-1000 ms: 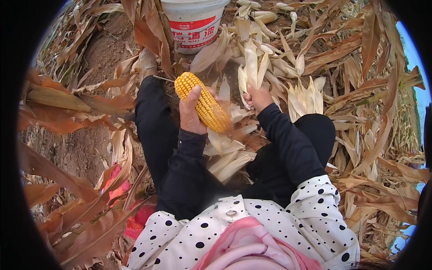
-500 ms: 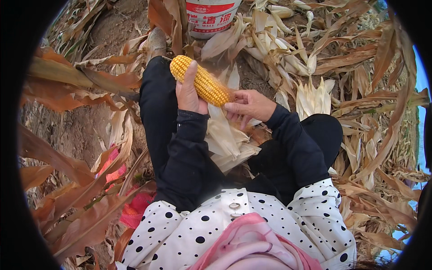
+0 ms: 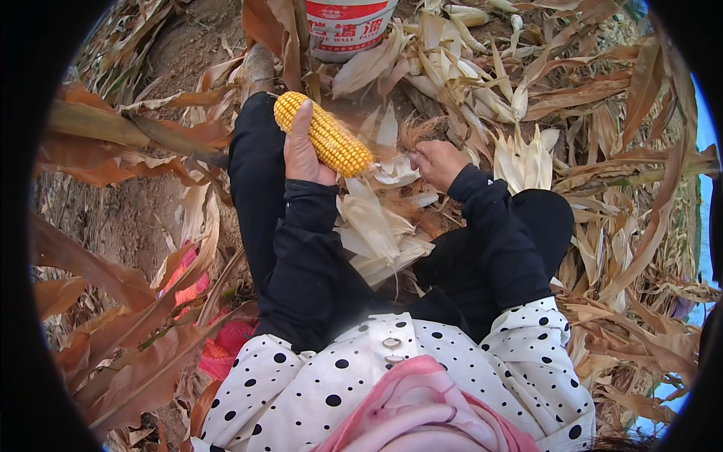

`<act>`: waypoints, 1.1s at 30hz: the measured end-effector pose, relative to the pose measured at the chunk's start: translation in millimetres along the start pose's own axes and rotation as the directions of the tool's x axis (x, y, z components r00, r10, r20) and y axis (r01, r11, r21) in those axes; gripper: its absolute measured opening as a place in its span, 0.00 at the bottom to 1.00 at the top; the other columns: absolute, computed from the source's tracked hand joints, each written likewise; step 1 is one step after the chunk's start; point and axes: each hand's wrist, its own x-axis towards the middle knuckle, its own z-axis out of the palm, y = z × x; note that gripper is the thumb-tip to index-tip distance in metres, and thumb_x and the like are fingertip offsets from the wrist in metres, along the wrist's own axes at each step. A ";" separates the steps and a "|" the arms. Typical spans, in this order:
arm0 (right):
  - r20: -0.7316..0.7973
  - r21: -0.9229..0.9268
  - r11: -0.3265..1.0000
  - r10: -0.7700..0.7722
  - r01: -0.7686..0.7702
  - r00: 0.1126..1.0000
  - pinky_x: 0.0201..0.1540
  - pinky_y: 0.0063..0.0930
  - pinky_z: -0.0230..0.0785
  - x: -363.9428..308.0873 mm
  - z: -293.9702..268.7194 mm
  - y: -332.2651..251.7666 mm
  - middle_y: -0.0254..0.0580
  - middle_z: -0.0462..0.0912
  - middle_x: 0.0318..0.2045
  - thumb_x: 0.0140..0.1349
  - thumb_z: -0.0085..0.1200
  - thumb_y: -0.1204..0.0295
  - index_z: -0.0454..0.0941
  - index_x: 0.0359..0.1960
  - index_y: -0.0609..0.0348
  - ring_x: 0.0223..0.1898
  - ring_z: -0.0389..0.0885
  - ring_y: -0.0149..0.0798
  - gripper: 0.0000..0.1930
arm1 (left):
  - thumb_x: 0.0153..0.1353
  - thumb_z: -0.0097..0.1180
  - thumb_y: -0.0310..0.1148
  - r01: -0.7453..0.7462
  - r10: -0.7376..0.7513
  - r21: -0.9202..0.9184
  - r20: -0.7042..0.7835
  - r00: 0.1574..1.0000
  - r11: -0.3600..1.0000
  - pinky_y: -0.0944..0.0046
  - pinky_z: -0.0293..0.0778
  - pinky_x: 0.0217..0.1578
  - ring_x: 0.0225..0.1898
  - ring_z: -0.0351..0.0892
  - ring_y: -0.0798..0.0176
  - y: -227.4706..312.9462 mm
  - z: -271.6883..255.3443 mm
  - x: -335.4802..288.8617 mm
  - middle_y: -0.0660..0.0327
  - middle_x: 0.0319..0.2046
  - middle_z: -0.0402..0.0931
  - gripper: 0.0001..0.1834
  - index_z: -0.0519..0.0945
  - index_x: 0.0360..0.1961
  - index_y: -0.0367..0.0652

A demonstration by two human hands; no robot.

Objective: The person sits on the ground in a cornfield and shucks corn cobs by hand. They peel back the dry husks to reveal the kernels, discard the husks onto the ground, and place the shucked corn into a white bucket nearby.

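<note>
My left hand (image 3: 307,151) is wrapped round a husked yellow ear of corn (image 3: 328,135), with the thumb lying along its upper side. The ear tilts, its lower right end pointing toward my right hand (image 3: 438,163). That hand is closed on a tuft of brown corn silk (image 3: 419,134), apart from the ear. Pale loose husks (image 3: 373,226) lie below the hands, between my legs. A few thin strands of silk hang near the ear's right end.
A white and red bucket (image 3: 348,30) stands ahead at the top. Dry husks (image 3: 527,162) are heaped to the right. A thick dry stalk (image 3: 98,124) leans in from the left, and a pink-red mesh cloth (image 3: 226,350) lies among leaves at lower left.
My right hand has pulled away from the ear to the right, taking a tuft of silk with it. My left hand and the ear have shifted slightly left.
</note>
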 end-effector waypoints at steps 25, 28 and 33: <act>0.016 0.970 0.240 0.054 -0.028 0.998 0.10 0.13 0.49 46.5 -57.0 -92.8 0.34 0.72 0.25 0.58 0.57 0.62 0.67 0.39 0.57 0.12 0.62 0.21 0.16 | 0.62 0.50 0.29 -0.053 0.040 0.230 0.062 0.997 0.972 0.61 0.70 0.48 0.47 0.72 0.64 -6.9 7.0 -6.9 0.57 0.50 0.72 0.21 0.66 0.56 0.39; -0.116 0.945 0.301 -0.049 0.126 0.992 0.13 0.15 0.55 114.5 -138.2 -112.3 0.38 0.76 0.28 0.58 0.57 0.64 0.69 0.45 0.58 0.18 0.70 0.24 0.17 | 0.63 0.50 0.30 -0.023 -0.001 0.233 0.103 0.995 0.972 0.62 0.72 0.46 0.45 0.74 0.65 -12.1 16.2 -5.9 0.57 0.47 0.74 0.19 0.68 0.55 0.38; -0.404 0.829 0.426 0.007 0.363 0.915 0.23 0.18 0.69 175.8 -188.5 -146.2 0.38 0.80 0.32 0.62 0.54 0.67 0.72 0.45 0.58 0.26 0.76 0.27 0.13 | 0.63 0.50 0.28 -0.044 0.010 0.306 0.111 0.994 0.951 0.68 0.72 0.44 0.37 0.78 0.66 5.6 12.5 -8.1 0.57 0.33 0.80 0.16 0.72 0.52 0.36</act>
